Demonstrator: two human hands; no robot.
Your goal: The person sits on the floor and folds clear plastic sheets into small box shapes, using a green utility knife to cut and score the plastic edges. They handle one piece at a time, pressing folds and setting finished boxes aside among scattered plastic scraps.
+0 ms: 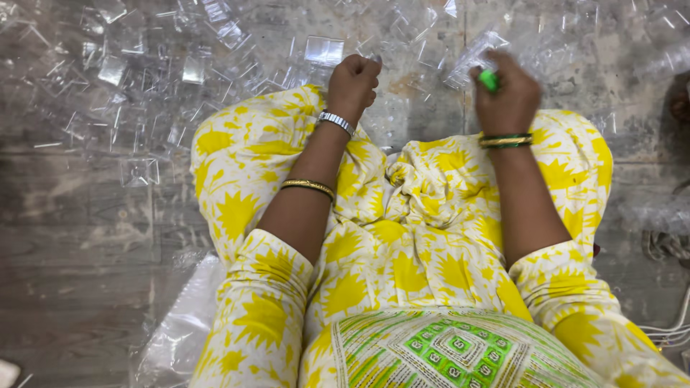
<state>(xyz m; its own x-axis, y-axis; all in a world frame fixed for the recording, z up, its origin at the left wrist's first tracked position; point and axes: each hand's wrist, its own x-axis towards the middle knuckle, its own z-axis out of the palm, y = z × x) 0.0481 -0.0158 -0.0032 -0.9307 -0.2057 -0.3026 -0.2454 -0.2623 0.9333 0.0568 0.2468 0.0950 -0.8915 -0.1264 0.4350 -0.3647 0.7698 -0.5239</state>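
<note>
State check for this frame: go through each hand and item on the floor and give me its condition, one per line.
Left hand: closed in a fist, contents not visible.
Right hand: closed around a small green object.
Clear plastic pieces: scattered loose over the floor.
Plastic bag: lying flat by the left leg.
Floor: grey, worn.

Layout seen from above. The person sits on the floor [79, 287] with the lap [417, 237] at the centre. The left hand [352, 82] lies ahead of the left knee, and the right hand [509, 97] ahead of the right knee, with a small pen-like object [489, 79] in its grip. Plastic pieces [144, 79] lie scattered on the floor ahead and to the left. A plastic bag [180, 330] lies beside the left thigh. Cords [668, 330] lie at the right edge.
</note>
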